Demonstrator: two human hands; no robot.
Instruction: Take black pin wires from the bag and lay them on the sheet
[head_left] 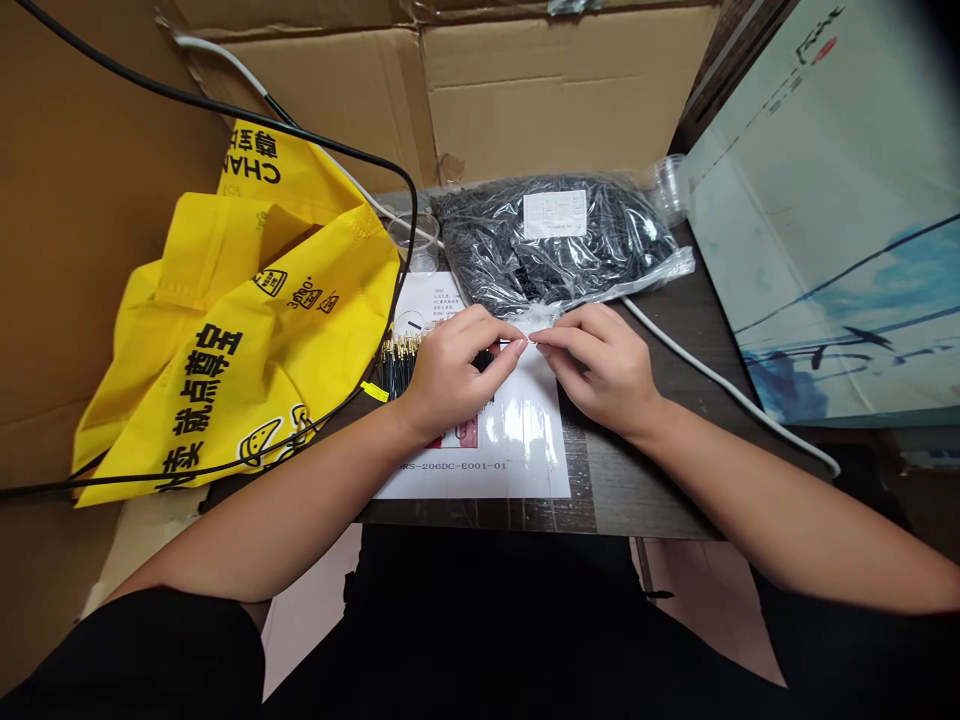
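Both hands, left (516,341) and right (534,341), pinch something tiny above sheet (525,430) printed "206DC-E001-01", yellow bag (300,300) far left.

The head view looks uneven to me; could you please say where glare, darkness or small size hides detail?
Head view: white glare streaks the right side of the printed sheet, and highlights dapple the clear plastic bag; head view, bottom: the black clothing shows almost no detail; head view, centre: the small piece between the fingertips is too tiny to identify.
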